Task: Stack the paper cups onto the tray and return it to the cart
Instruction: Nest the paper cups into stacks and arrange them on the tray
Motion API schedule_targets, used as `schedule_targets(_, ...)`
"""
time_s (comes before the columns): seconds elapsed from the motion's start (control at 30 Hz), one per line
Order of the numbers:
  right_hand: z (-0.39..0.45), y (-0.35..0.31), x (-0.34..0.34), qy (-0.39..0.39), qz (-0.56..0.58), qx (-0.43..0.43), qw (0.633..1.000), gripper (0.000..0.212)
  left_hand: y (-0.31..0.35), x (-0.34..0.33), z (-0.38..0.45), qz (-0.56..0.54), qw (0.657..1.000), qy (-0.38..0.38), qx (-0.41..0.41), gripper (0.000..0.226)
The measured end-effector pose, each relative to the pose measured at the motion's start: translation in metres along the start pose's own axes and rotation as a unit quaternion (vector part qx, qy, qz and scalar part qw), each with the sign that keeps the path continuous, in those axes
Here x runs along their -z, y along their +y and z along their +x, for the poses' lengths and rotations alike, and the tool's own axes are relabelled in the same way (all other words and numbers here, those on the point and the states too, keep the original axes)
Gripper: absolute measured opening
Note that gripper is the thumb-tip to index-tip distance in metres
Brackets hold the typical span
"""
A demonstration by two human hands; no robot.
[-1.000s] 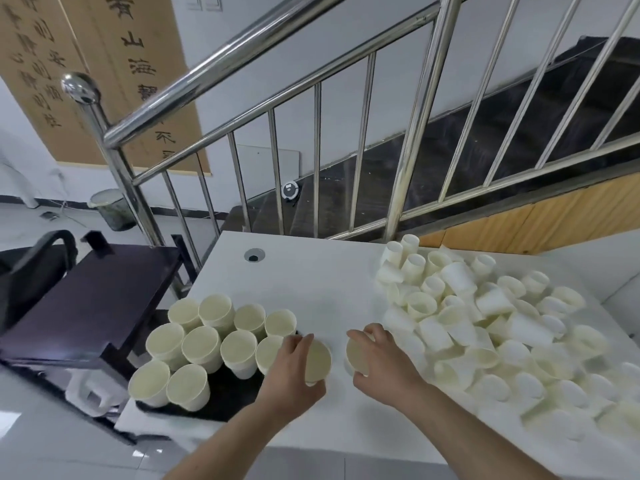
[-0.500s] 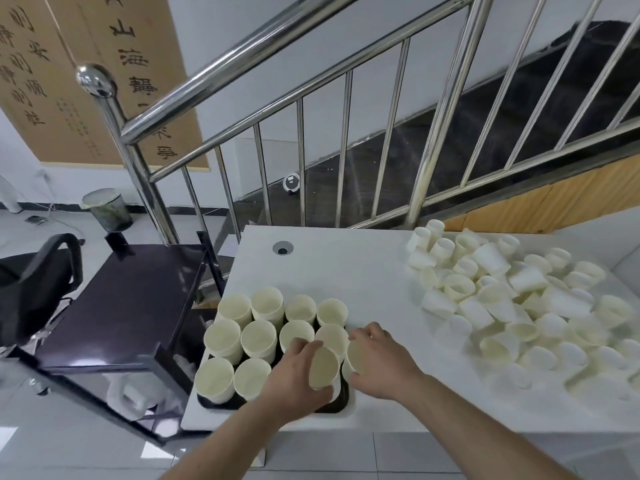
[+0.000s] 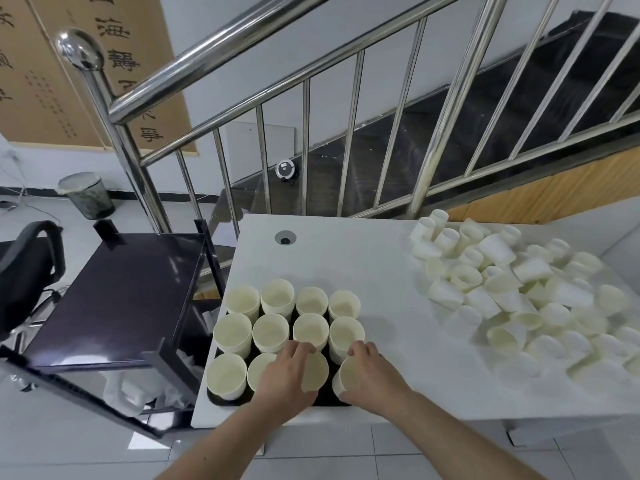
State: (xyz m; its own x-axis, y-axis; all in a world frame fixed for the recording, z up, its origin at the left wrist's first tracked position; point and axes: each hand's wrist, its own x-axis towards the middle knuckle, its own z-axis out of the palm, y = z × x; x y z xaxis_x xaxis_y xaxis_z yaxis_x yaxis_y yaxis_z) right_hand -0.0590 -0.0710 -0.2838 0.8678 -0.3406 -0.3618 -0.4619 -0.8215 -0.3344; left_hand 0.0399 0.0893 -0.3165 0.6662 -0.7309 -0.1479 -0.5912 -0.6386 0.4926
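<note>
- Currently both hands hold one paper cup each over the black tray (image 3: pixel 221 400) at the table's front-left corner: left hand (image 3: pixel 284 374) grips a cup (image 3: pixel 314 371), right hand (image 3: pixel 372 370) grips another (image 3: pixel 348 375).
- Seat each upright in the front row, rims level, no crushing.
- Loose cup pile (image 3: pixel 519 299) remains at the table's right.
- Cart (image 3: pixel 114 299) stands just left of the table.

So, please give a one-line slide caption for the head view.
Both hands, left hand and right hand, each set a paper cup into the black tray on the white table.
</note>
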Motion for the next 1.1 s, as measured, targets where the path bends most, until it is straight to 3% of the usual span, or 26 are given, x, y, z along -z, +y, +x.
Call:
schedule_targets(0.3,0.012,0.003,-0.011,0.009,-0.008,-0.006,1.0,0.067,-0.007,-0.006,0.006,0.105,0.994,-0.008,0.014,0.057)
schedule_targets(0.77,0.009,0.01,-0.011,-0.021,0.045,-0.026,0.998,0.043,-0.006,0.001,0.0,0.096,0.995,-0.004,0.035,0.046)
schedule_targets(1.1,0.012,0.012,-0.008,-0.042,0.027,-0.022,0.999,0.043,-0.006,-0.003,0.002,0.061,0.997,0.004,0.039,0.047)
